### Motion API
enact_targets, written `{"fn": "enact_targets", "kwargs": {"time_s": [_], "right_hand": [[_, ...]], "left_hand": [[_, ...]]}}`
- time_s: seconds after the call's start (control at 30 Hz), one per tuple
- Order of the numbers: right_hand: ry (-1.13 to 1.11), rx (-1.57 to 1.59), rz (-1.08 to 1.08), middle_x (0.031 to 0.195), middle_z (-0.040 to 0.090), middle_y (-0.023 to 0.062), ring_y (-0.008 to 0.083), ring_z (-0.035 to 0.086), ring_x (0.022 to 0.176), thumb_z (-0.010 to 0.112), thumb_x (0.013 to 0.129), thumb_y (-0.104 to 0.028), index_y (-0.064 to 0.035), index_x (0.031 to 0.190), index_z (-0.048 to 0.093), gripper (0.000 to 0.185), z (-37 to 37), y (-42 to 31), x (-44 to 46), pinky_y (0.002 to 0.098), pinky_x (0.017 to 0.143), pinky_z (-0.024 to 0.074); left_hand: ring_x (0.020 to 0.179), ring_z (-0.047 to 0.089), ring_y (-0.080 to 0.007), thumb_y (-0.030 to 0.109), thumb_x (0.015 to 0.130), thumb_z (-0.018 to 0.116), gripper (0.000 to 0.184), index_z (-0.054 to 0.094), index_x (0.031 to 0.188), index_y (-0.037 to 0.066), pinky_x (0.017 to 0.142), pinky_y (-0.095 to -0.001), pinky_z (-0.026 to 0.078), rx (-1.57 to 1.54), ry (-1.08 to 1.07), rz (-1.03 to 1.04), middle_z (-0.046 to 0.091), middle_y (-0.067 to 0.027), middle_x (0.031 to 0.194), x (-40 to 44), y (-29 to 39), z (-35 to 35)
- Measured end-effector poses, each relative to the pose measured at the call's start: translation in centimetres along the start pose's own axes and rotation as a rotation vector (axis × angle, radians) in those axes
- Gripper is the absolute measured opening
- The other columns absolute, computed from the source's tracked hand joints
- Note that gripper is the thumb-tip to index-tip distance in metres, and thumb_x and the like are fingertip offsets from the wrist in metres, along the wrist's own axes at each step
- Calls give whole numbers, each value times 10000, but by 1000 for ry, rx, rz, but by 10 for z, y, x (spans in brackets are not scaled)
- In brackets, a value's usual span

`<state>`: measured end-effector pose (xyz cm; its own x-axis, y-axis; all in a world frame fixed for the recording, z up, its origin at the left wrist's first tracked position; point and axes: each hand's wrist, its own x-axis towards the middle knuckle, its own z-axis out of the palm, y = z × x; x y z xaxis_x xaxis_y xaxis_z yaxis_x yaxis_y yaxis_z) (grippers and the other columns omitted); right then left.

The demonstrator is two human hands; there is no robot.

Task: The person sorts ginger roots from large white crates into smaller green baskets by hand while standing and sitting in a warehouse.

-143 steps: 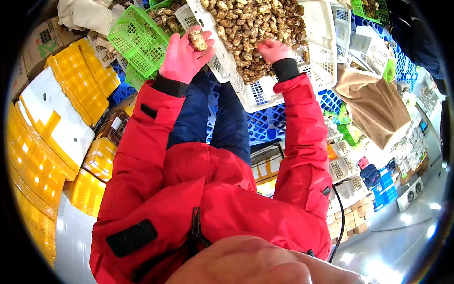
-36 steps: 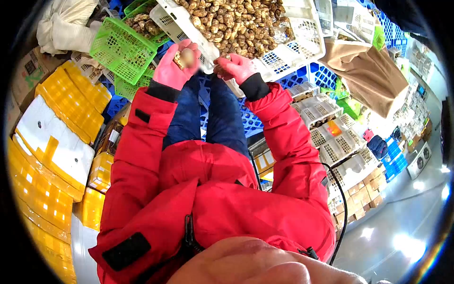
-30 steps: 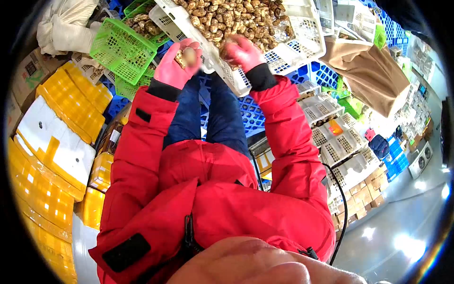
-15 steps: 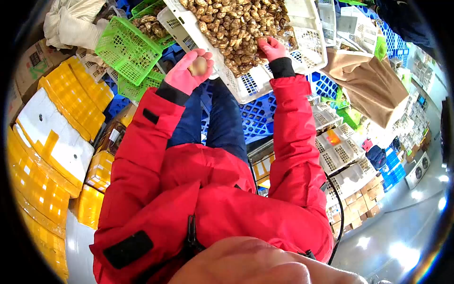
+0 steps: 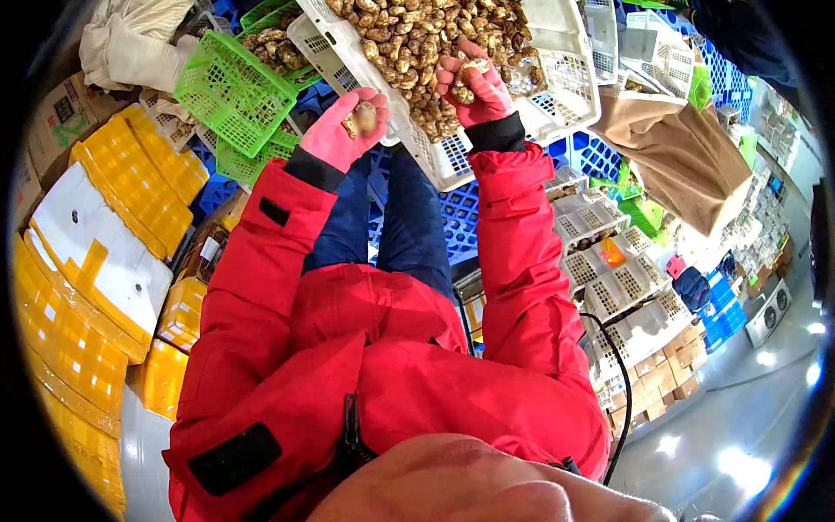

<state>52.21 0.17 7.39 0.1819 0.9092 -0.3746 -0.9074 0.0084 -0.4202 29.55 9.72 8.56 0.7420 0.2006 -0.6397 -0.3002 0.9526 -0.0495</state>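
Observation:
My left hand (image 5: 339, 130) is turned palm up, fingers curled around a sea snail (image 5: 358, 121); a pale round patch on it is blurred. Palm up over the pile, my right hand (image 5: 487, 97) has its fingers closed around mottled shells (image 5: 466, 82), apparently sea snails; their exact count is hard to make out. Brown-and-cream sea snails (image 5: 409, 43) fill much of a white perforated crate (image 5: 457, 161), which sits tilted in front of my legs. My left hand is just beyond the crate's left edge.
Green baskets (image 5: 228, 83) stand at the left, one holding shells. Yellow-taped foam boxes (image 5: 96, 261) are stacked farther left. Brown cloth (image 5: 674, 157) drapes over things at right, near stacked white crates (image 5: 622, 270). Blue pallets (image 5: 465, 217) lie underneath, and a black cable (image 5: 628, 383) hangs beside my right arm.
My right hand has lifted from the pile and moved left, turning palm up with shells in its fingers. My left hand stays nearly in place, shifting slightly.

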Motion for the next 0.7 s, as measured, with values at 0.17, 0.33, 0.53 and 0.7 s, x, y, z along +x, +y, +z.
{"fn": "enact_targets", "kwargs": {"time_s": [0.17,0.33,0.53,0.7], "right_hand": [[81,-236,15,928,585,184,244,570,799,550,811,-145,17,1180,400,430,14,0,-3,353,701,443],[102,-230,72,1086,545,148,208,555,909,631,783,-229,-44,1262,343,589,24,11,6,324,772,447],[213,-642,182,948,614,99,154,564,860,573,806,-130,-31,1166,478,385,45,11,9,265,751,447],[87,-1547,-256,948,553,186,333,515,917,572,708,-192,-19,1091,501,426,94,24,0,380,776,429]], "left_hand": [[957,551,-256,212,893,455,278,507,1091,24,832,-377,461,41,2,6,549,-143,1090,0,0,1],[959,555,-219,243,897,446,289,505,1105,51,823,-358,464,190,39,-5,552,-103,1099,-2,-2,6],[971,546,-203,354,872,470,414,462,1162,59,818,-344,460,482,96,-41,529,-90,1132,-7,1,17],[891,562,-154,394,883,443,429,447,1172,77,765,-328,473,554,187,41,540,-39,1077,-5,-10,28]]}}
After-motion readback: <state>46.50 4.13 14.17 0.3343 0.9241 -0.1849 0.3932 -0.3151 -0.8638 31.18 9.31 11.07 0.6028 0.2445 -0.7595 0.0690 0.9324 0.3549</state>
